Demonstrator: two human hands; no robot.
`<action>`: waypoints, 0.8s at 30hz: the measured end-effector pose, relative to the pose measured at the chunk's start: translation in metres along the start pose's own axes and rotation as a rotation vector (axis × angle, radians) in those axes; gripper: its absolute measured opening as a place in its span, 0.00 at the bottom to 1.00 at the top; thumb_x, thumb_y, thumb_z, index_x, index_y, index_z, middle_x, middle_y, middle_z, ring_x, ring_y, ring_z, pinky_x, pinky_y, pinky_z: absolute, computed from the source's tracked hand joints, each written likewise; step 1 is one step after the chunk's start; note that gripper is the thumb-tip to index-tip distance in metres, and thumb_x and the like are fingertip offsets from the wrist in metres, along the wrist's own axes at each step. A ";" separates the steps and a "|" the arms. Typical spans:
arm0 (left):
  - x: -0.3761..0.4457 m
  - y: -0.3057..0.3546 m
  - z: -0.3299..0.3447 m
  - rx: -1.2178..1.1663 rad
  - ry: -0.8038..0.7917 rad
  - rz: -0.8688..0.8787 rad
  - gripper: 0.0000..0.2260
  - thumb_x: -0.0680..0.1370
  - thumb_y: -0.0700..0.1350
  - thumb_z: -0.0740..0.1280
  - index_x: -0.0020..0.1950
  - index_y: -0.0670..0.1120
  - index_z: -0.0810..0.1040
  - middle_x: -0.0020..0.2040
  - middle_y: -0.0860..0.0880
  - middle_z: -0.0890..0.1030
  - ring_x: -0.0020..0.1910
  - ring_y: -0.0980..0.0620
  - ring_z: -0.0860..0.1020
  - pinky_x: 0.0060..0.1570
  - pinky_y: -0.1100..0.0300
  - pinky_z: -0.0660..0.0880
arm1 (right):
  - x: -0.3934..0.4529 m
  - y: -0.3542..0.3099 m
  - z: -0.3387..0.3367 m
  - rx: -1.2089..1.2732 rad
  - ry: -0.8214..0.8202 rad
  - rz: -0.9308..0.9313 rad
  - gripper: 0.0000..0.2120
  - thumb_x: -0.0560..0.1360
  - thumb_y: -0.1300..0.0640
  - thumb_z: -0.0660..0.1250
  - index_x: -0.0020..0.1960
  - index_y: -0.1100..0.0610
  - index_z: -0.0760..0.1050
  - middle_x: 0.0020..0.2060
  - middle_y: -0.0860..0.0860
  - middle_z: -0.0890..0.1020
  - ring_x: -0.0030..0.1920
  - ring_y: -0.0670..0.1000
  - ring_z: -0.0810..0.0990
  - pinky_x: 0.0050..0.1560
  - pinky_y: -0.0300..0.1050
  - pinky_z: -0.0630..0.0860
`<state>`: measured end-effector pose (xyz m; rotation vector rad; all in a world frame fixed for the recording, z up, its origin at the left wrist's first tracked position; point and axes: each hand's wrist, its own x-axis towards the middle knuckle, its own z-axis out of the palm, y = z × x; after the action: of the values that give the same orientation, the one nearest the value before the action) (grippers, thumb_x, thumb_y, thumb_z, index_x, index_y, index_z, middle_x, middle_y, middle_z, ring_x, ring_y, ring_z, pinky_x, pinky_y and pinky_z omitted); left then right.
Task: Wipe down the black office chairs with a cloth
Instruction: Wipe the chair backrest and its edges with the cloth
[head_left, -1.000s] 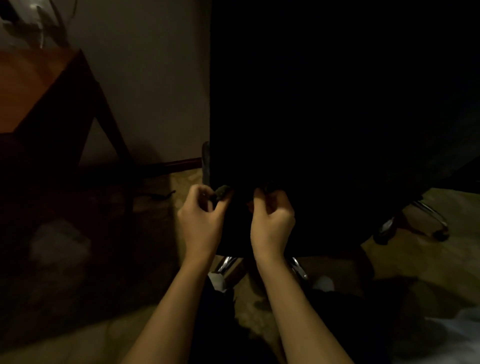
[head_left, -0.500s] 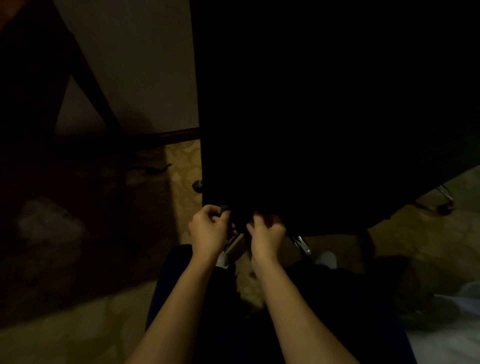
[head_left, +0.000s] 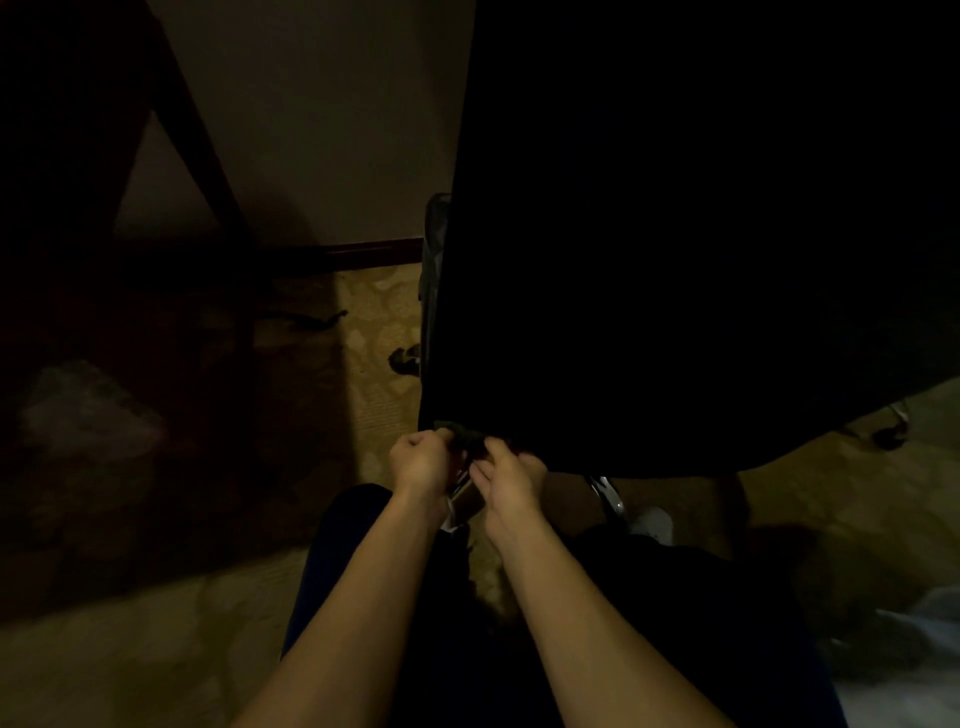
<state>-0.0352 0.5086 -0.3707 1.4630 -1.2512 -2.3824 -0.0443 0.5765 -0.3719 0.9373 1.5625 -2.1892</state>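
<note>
A small dark cloth (head_left: 462, 435) sits bunched just below the centre of the frame, pressed against the lower left corner of the black office chair (head_left: 675, 234); its long axis runs roughly left to right along the chair's bottom edge, though its folds are too dark to read. The left hand (head_left: 422, 461) is curled into a fist around the cloth's left end, and the right hand (head_left: 506, 480) pinches its right end with bent fingers, the two hands just beside each other. The chair back fills the upper right of the frame as a tall dark slab, upright and leaning slightly right. A chrome base leg (head_left: 607, 491) shows beneath it. A dark wooden table leg (head_left: 202, 156) slants across the upper left, above patterned carpet (head_left: 374, 332). No containers can be made out.
</note>
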 end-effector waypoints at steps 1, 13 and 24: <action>-0.001 0.001 0.001 -0.009 0.007 0.013 0.05 0.81 0.35 0.63 0.56 0.38 0.74 0.49 0.39 0.80 0.45 0.46 0.80 0.41 0.58 0.77 | 0.000 -0.001 0.001 0.021 0.008 0.012 0.22 0.79 0.66 0.64 0.71 0.67 0.65 0.61 0.64 0.77 0.60 0.61 0.78 0.62 0.51 0.75; -0.054 0.051 0.011 -0.083 -0.105 0.440 0.05 0.78 0.35 0.66 0.53 0.41 0.75 0.46 0.44 0.81 0.43 0.49 0.82 0.44 0.61 0.80 | -0.055 -0.061 0.026 0.330 -0.070 -0.165 0.16 0.79 0.66 0.64 0.67 0.64 0.70 0.56 0.62 0.81 0.52 0.57 0.84 0.52 0.47 0.82; -0.007 0.016 0.009 0.039 0.004 0.263 0.02 0.80 0.39 0.65 0.51 0.45 0.73 0.44 0.45 0.78 0.40 0.53 0.78 0.42 0.61 0.77 | -0.014 -0.024 0.009 0.192 -0.015 -0.124 0.22 0.78 0.66 0.65 0.71 0.64 0.65 0.64 0.61 0.75 0.56 0.53 0.78 0.51 0.41 0.78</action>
<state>-0.0442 0.5065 -0.3533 1.2244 -1.3995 -2.1948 -0.0506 0.5748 -0.3432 0.8965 1.4591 -2.4627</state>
